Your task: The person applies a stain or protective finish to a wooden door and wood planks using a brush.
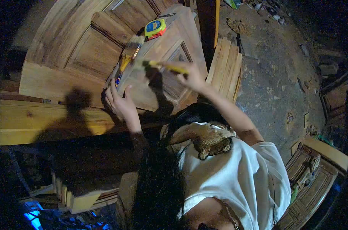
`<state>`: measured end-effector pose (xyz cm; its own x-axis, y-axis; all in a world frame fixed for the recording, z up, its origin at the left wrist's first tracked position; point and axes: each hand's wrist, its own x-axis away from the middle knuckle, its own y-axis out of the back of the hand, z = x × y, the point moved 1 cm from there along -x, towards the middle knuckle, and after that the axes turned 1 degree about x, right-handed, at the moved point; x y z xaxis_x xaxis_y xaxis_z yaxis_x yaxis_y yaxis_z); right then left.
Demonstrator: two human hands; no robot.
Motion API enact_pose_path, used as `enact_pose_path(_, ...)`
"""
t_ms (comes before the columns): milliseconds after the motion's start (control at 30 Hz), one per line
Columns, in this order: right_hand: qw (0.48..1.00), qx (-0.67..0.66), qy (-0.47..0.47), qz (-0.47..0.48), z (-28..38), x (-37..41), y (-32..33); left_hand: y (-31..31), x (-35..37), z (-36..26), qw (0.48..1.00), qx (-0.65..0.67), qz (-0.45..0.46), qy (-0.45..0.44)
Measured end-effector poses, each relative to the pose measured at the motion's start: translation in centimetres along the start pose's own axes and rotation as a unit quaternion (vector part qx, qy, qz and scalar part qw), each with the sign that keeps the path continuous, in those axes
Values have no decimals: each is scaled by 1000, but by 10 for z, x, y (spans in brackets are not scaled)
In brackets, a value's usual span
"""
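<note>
My right hand [193, 78] is closed around a yellow-handled brush [168, 67], whose head is smeared by motion over the pale wooden panel [139, 88]. My left hand [121, 104] rests at the near left edge of this panel, fingers apart and thumb raised. Close to its fingertips is the blue handle end of a paintbrush [125, 63] with a yellow handle and pale bristles, lying along the panel's edge. Beyond those bristles sits a yellow and red tape measure [155, 28] with a blue label.
A larger panelled door piece [93, 48] lies to the left, above a yellowish wooden beam [51, 119]. Stacked boards [225, 69] stand to the right on the stained floor [270, 80]. More carved panels [319, 188] lie at the lower right. My shadow falls across the beam.
</note>
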<state>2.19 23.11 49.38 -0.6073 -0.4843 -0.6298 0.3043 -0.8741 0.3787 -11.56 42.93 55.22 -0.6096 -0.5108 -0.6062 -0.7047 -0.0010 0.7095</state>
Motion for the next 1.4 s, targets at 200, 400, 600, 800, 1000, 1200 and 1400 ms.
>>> enact_pose_path(200, 992, 80, -67, -65, -1, 13, 10, 5, -1, -2, 999, -23, 23, 20)
enact_pose_path(400, 977, -103, -65, 176, 43, 37, -46, 26, 1, 1, 997, -53, 37, -38)
enact_pose_path(600, 996, -37, -82, -28, 37, 14, -4, 42, 13, 14, 996, 43, -55, -48)
enact_pose_path(800, 952, 46, 46, 299, 66, 42, -58, 38, 24, 22, 991, 101, -14, 90)
enact_pose_path(1000, 983, 19, 119, 139, 70, -4, -30, 36, 27, 30, 992, 82, -46, 81)
enact_pose_path(1200, 900, 210, 95, 371, 30, 63, -72, 38, 27, 30, 994, 73, -55, 67)
enact_pose_path(1400, 949, 155, 157, 223, 62, 21, -44, 33, 26, 44, 988, 133, -32, 75)
